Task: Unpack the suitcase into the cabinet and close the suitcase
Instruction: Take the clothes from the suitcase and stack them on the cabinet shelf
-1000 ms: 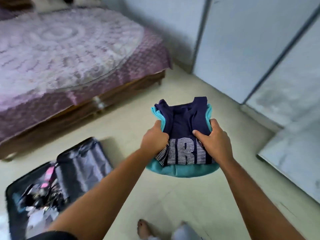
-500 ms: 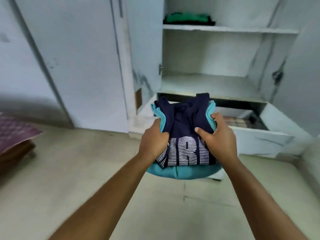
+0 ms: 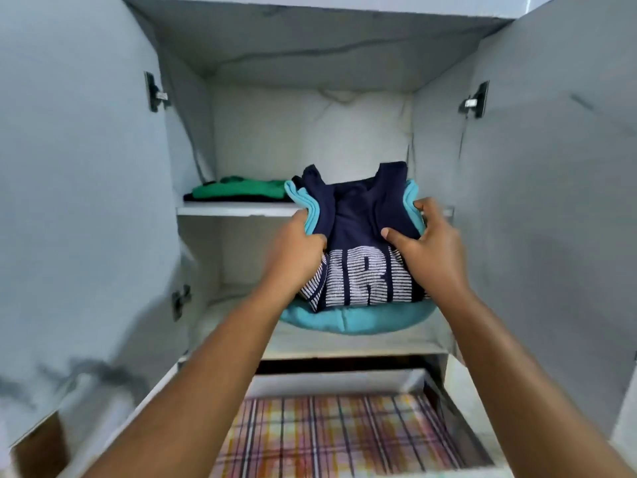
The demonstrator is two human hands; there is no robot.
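Note:
I hold a stack of folded clothes in front of the open white cabinet (image 3: pixel 310 115): a navy shirt (image 3: pixel 362 215) with white striped lettering on top of a teal garment (image 3: pixel 351 320). My left hand (image 3: pixel 293 250) grips the stack's left side, thumb on top. On the right side my right hand (image 3: pixel 427 243) grips it the same way. The stack hovers level with the upper shelf (image 3: pixel 238 210), its far end at the shelf's front edge. The suitcase is out of view.
A folded green garment (image 3: pixel 238 189) over something dark lies on the upper shelf's left part. Both cabinet doors (image 3: pixel 79 201) stand wide open. Below, a pulled-out drawer (image 3: pixel 337 377) holds a plaid cloth (image 3: pixel 337 436). A lower shelf (image 3: pixel 344 343) sits under the stack.
The view has swung from the bed and suitcase to the cabinet. I have come up close and lifted the clothes stack to the upper shelf's height. Both grips are unchanged.

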